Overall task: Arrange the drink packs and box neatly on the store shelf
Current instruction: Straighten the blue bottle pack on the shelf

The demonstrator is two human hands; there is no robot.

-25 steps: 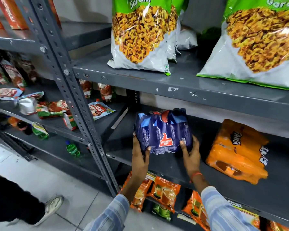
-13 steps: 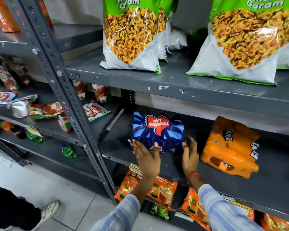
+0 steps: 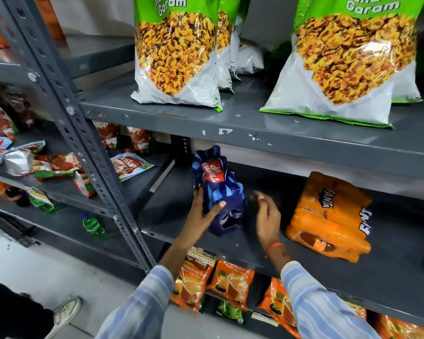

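While the blue Thums Up drink pack [image 3: 218, 192] lies on the middle grey shelf [image 3: 304, 253], its long side runs front to back, left of centre, with the red logo facing up and toward the rear. Left hand [image 3: 201, 211] grips the pack's left flank near the front end: thumb laid across the top of the wrap, other fingers curled on the left side, so the hand is partly closed on the pack. Right hand [image 3: 267, 216] is just beside the pack's right side, not touching it, fingers loosely spread and slightly curled, holding nothing; an orange thread band sits on that wrist. Both arms wear striped blue sleeves. Orange Fanta drink pack [image 3: 328, 216] lies on the same shelf, to the right, apart from the blue pack, tilted at an angle to the shelf edge. Green-and-white Garam snack bags [image 3: 179, 52] stand on the shelf above. Orange tea packets [image 3: 230, 282] sit on the shelf below. Ketchup pouches [image 3: 130, 165] lie scattered on the left rack. Someone's shoe [image 3: 64, 314] shows on the floor, bottom left.
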